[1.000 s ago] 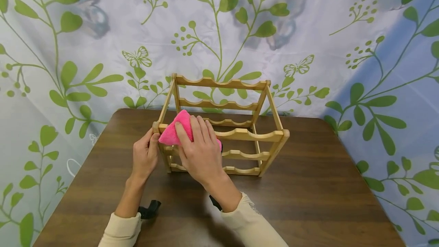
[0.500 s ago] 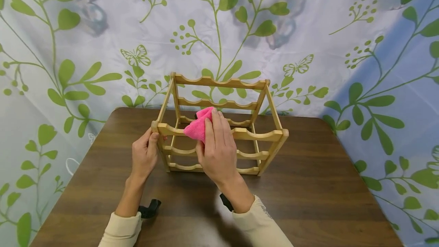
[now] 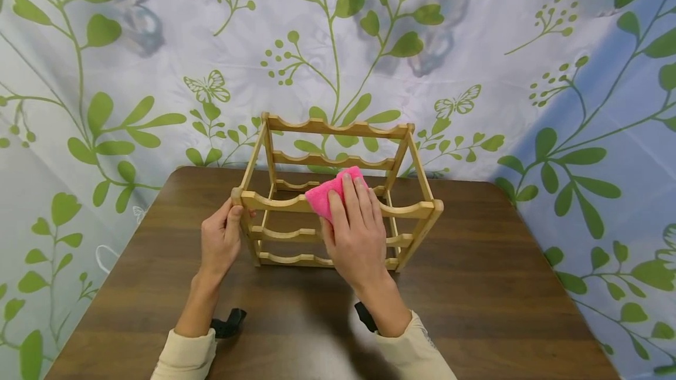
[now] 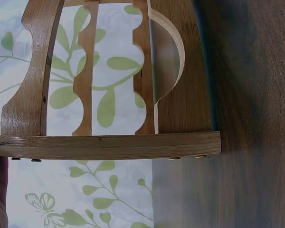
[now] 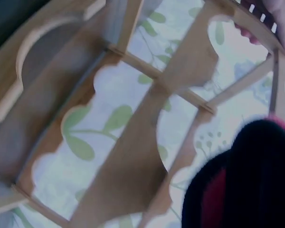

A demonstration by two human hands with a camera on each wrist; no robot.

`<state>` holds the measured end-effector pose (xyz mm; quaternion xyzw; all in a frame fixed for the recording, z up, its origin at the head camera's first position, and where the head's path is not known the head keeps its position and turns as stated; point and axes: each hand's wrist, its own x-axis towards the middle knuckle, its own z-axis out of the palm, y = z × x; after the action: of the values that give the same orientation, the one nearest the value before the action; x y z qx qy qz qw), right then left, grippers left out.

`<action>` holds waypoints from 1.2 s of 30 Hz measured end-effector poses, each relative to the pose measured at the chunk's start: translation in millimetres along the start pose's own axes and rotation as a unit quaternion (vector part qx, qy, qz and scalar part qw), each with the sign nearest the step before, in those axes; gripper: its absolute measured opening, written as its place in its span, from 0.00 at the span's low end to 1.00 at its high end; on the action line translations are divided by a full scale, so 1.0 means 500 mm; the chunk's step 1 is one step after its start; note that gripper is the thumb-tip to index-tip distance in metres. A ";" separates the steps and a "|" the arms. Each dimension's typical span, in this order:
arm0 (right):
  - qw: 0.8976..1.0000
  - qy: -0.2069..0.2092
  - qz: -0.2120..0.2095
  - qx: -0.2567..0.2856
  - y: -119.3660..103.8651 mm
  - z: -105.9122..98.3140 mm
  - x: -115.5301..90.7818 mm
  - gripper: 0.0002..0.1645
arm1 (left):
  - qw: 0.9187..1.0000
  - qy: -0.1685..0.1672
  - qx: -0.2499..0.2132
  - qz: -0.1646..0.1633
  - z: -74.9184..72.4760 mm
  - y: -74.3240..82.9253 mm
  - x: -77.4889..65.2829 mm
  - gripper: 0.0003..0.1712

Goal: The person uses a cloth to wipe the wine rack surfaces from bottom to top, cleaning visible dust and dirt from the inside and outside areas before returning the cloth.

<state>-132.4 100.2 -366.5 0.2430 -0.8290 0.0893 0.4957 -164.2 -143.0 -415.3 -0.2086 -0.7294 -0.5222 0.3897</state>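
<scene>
A light wooden wine rack (image 3: 274,202) with scalloped rails stands upright on the brown table. My left hand (image 3: 219,236) holds its front left top corner, thumb toward me and fingers round behind the post. In the head view my right hand (image 3: 359,239) grips a folded pink cloth (image 3: 327,195) over the middle of the front top rail, its fingers bent across the cloth. The left wrist view has the rack's post (image 4: 104,146) lying across it, with part of my hand at the left edge. From the right wrist, the cloth is mostly hidden behind a dark shape (image 5: 256,180).
The wooden table (image 3: 475,286) reaches back to a hanging cloth backdrop (image 3: 338,46) with green leaves and butterflies. Black wrist pieces (image 3: 229,323) show by both cuffs. A thin white loop (image 3: 107,258) hangs at the table's left edge.
My right hand has slid the pink cloth rightward along the front top rail, from the left corner to the middle. The left hand keeps its hold on the corner.
</scene>
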 end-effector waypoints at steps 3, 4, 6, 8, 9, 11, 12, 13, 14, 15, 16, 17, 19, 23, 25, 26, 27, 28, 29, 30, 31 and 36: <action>0.996 -0.086 -0.016 -0.006 0.010 -0.020 0.000 0.31 | 1.000 0.000 0.009 -0.003 0.000 -0.019 -0.008 0.18; 0.994 -0.103 -0.018 -0.006 0.014 -0.026 0.000 0.34 | 1.000 -0.001 0.009 -0.004 0.000 -0.022 -0.009 0.18; 0.993 -0.116 -0.019 -0.002 0.021 -0.034 0.001 0.36 | 1.000 -0.003 0.009 -0.006 0.000 -0.026 -0.011 0.17; 0.994 -0.106 -0.022 0.000 0.028 -0.038 0.000 0.37 | 1.000 -0.006 0.007 -0.007 0.001 -0.026 -0.012 0.17; 0.995 -0.094 -0.023 0.001 0.031 -0.038 -0.002 0.36 | 1.000 -0.008 0.005 -0.006 0.002 -0.027 -0.012 0.17; 0.998 -0.061 -0.024 0.006 0.038 -0.037 -0.009 0.34 | 1.000 -0.013 0.004 -0.005 0.005 -0.028 -0.013 0.17; 0.999 -0.042 -0.021 0.011 0.042 -0.037 -0.014 0.32 | 1.000 -0.015 0.004 -0.003 0.007 -0.028 -0.013 0.17; 1.000 -0.022 -0.017 0.015 0.047 -0.038 -0.019 0.31 | 1.000 -0.017 0.005 -0.002 0.009 -0.029 -0.013 0.18; 1.000 -0.003 -0.012 0.019 0.052 -0.039 -0.025 0.29 | 1.000 -0.018 0.006 0.000 0.010 -0.030 -0.013 0.17; 1.000 0.014 -0.007 0.021 0.057 -0.040 -0.031 0.28 | 1.000 -0.020 0.008 0.001 0.012 -0.031 -0.013 0.18; 0.999 0.030 -0.004 0.025 0.063 -0.042 -0.036 0.27 | 1.000 -0.020 0.008 0.002 0.013 -0.032 -0.014 0.17; 0.999 0.042 0.000 0.026 0.068 -0.043 -0.041 0.26 | 1.000 -0.019 0.008 0.003 0.013 -0.034 -0.014 0.17; 0.998 0.062 0.011 0.024 0.080 -0.047 -0.051 0.25 | 1.000 -0.014 0.009 0.005 0.013 -0.035 -0.016 0.17; 0.997 0.070 0.043 0.008 0.104 -0.058 -0.066 0.27 | 1.000 -0.009 0.010 0.004 0.009 -0.034 -0.017 0.17; 0.996 0.065 0.054 0.000 0.113 -0.063 -0.072 0.28 | 1.000 -0.009 0.013 0.001 0.005 -0.032 -0.016 0.17; 0.996 0.062 0.056 -0.005 0.117 -0.064 -0.075 0.29 | 1.000 -0.010 0.014 -0.002 0.003 -0.031 -0.015 0.17; 0.996 0.061 0.057 -0.009 0.119 -0.065 -0.078 0.29 | 1.000 -0.009 0.014 -0.002 0.000 -0.030 -0.014 0.17; 0.996 0.062 0.058 -0.014 0.120 -0.064 -0.080 0.30 | 1.000 -0.008 0.015 -0.002 -0.002 -0.027 -0.013 0.17; 0.996 0.064 0.060 -0.020 0.121 -0.064 -0.083 0.30 | 1.000 -0.007 0.015 -0.002 -0.004 -0.021 -0.011 0.18; 0.995 0.069 0.064 -0.025 0.120 -0.063 -0.085 0.30 | 1.000 -0.007 0.016 0.001 -0.005 -0.013 -0.008 0.18; 0.994 0.074 0.070 -0.030 0.120 -0.061 -0.087 0.30 | 1.000 -0.006 0.016 0.003 -0.006 -0.003 -0.005 0.18; 0.991 0.091 0.102 -0.012 0.110 -0.055 -0.095 0.30 | 1.000 -0.007 0.014 0.005 -0.004 0.038 0.005 0.19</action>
<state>-119.7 173.5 -388.9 0.1422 -0.8016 0.1510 0.5607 -151.8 -138.1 -401.6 -0.2102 -0.7383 -0.5084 0.3902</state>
